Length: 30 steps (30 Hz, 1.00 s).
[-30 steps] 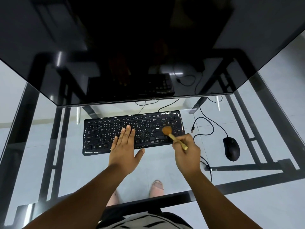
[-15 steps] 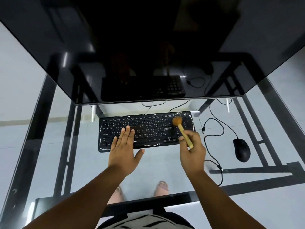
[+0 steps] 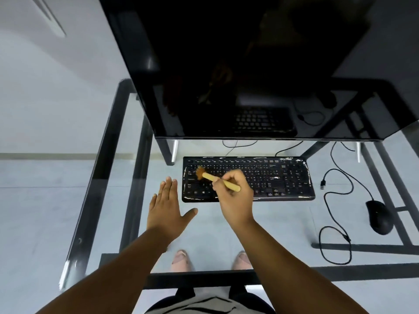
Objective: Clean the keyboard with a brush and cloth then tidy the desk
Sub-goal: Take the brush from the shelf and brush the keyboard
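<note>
A black keyboard (image 3: 272, 177) with worn white patches along its edges lies on the glass desk (image 3: 68, 200) under the monitor. My right hand (image 3: 235, 196) grips a wooden-handled brush (image 3: 217, 179); its brown bristles rest on the keys at the keyboard's left end. My left hand (image 3: 166, 205) lies flat on the glass just left of the keyboard, fingers together, thumb spread, holding nothing. No cloth is in view.
A large black monitor (image 3: 249, 64) overhangs the back of the desk. A black mouse (image 3: 379, 219) sits at the right with its loose cable (image 3: 335, 245) and plug coiled on the glass. The desk's near edge (image 3: 204, 277) and black frame show; feet are visible beneath.
My right hand has carried the brush from the keyboard's right end to its left end. My left hand has come off the keys onto the glass left of the keyboard. The view swung left.
</note>
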### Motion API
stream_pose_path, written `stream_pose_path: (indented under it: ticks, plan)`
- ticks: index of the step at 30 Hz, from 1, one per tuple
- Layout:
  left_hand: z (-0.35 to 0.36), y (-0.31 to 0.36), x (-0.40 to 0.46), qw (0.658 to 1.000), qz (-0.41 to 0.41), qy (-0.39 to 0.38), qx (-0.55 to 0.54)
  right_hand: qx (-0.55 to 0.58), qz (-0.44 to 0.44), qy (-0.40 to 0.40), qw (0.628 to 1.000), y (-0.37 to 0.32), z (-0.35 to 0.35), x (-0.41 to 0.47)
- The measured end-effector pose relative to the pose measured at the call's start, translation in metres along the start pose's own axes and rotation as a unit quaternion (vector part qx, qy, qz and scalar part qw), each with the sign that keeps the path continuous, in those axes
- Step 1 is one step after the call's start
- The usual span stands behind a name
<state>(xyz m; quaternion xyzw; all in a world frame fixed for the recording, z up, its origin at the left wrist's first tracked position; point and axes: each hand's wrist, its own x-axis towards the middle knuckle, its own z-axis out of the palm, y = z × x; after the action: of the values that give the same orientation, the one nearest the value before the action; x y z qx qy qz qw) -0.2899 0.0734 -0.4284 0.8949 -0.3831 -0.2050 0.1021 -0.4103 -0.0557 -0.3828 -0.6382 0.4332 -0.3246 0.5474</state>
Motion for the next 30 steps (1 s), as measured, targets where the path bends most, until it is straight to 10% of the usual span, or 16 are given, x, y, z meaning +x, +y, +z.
stream_pose_path:
  ticks: [17,21,26,30]
  plan:
    - [-0.005,-0.026,0.000,0.997,0.043,-0.062,0.024,-0.105,0.018,0.076,0.991,0.014,0.017,-0.030]
    - [-0.003,-0.026,-0.002,0.997,0.040,-0.062,0.025,-0.063,0.011,-0.049,0.997,0.009,0.016,-0.032]
    - [-0.003,-0.025,-0.003,0.997,0.040,-0.067,0.026,-0.112,0.002,0.054,0.992,0.013,0.007,-0.031]
    - [-0.005,-0.023,-0.003,0.997,0.029,-0.068,0.020,-0.109,-0.013,-0.061,0.992,0.014,0.001,-0.035]
